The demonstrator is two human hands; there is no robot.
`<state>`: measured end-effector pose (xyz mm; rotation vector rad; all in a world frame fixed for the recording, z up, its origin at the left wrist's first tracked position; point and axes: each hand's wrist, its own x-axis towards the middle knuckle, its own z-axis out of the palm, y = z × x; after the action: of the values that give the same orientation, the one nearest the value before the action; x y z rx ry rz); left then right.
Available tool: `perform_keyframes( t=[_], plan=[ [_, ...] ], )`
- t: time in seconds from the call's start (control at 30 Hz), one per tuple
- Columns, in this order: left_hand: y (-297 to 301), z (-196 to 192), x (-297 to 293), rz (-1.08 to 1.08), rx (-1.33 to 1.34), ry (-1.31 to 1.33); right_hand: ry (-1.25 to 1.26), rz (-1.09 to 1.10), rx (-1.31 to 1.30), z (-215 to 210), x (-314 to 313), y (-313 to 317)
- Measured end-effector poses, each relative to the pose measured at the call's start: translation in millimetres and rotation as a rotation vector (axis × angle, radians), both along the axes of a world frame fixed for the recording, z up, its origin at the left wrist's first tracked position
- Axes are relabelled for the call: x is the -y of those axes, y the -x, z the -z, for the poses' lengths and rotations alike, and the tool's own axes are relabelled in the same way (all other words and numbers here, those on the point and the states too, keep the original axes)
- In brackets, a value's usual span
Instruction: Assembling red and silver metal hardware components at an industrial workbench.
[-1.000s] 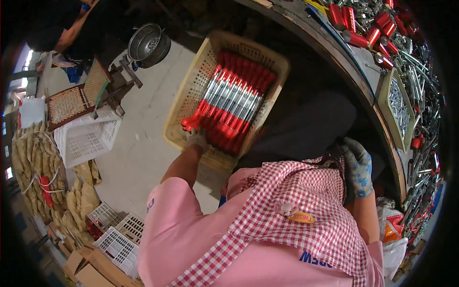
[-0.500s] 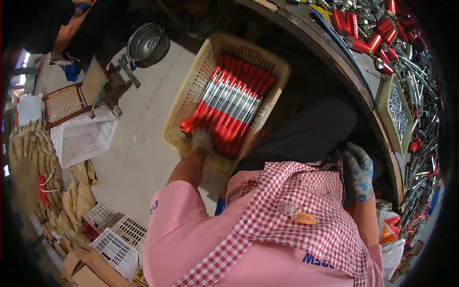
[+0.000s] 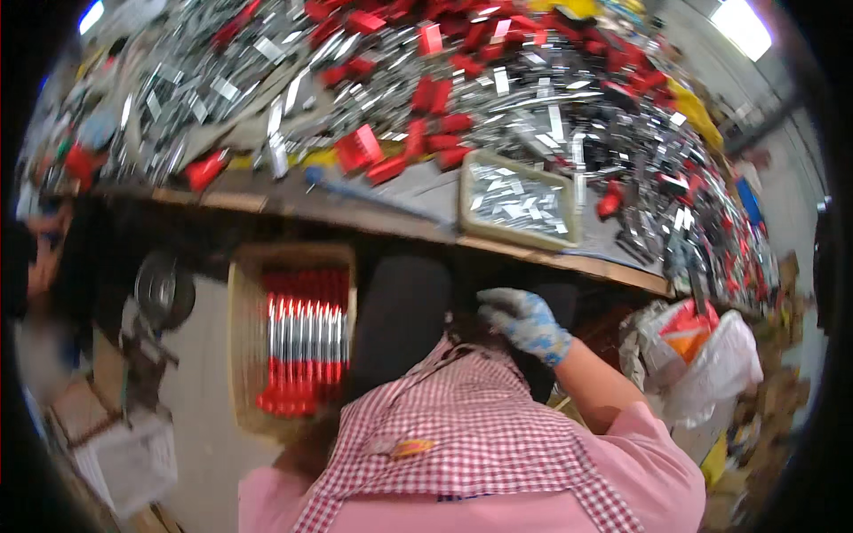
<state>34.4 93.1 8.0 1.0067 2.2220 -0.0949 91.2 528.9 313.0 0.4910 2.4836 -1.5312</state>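
Observation:
A yellowish plastic basket (image 3: 244, 355) stands on the floor to the left of my legs. Inside it, red-and-silver rod-shaped tools (image 3: 306, 333) lie side by side in a neat row, red at both ends and silver in the middle. My left forearm (image 3: 306, 451) shows dimly beside the basket's near end; its hand is hidden. My right hand (image 3: 524, 324), in a white-and-blue coated work glove, rests over my lap by the top of the checked apron (image 3: 462, 426). Its fingers are stretched out, and nothing shows in them.
Across the front runs a workbench (image 3: 355, 202) heaped with metal parts and red sleeves (image 3: 360, 149). A shallow tray (image 3: 518, 238) of small metal pieces sits at its edge. Plastic bags (image 3: 711, 364) hang at right; a metal pot (image 3: 164, 289) and another person's arm (image 3: 43, 253) are at left.
My view has swung up and to the right, bringing the bench across the front. The left hand, earlier at the tools in the basket, has gone out of sight. The right hand stays by my lap.

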Motion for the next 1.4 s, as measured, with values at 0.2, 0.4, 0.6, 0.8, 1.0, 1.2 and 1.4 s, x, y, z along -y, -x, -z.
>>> perform_keyframes(
  t=[0.2,0.4,0.6,0.8,1.0,1.2,1.4],
  plan=[
    [47.3,-4.9,-16.1,-0.148,-0.005,0.218,0.072,0.233,-0.206,-19.5,-34.8,-34.7],
    [114.1,-99.5,-63.0,-0.660,-0.453,-0.298,-0.426,0.654,-0.336,-53.5,-133.8,-16.8],
    [143.0,-282.4,-191.2,-0.543,-0.478,-1.054,-0.795,0.573,-0.021,-19.6,-180.8,53.8],
    [129.5,-350.1,-277.4,0.075,-0.395,-1.364,-0.819,0.518,0.059,-32.6,-211.5,29.6],
    [174.1,-350.2,-266.8,-0.229,-0.657,-1.142,-0.650,0.840,-0.291,-75.3,-204.8,-10.7],
    [227.7,-343.9,-246.1,-0.590,-0.838,-0.893,-0.303,0.953,-0.495,-105.7,-187.8,-47.3],
    [274.1,-350.3,-227.6,-0.901,-0.812,-0.527,-0.220,0.864,-0.448,-97.5,-197.5,-60.0]
  ],
)
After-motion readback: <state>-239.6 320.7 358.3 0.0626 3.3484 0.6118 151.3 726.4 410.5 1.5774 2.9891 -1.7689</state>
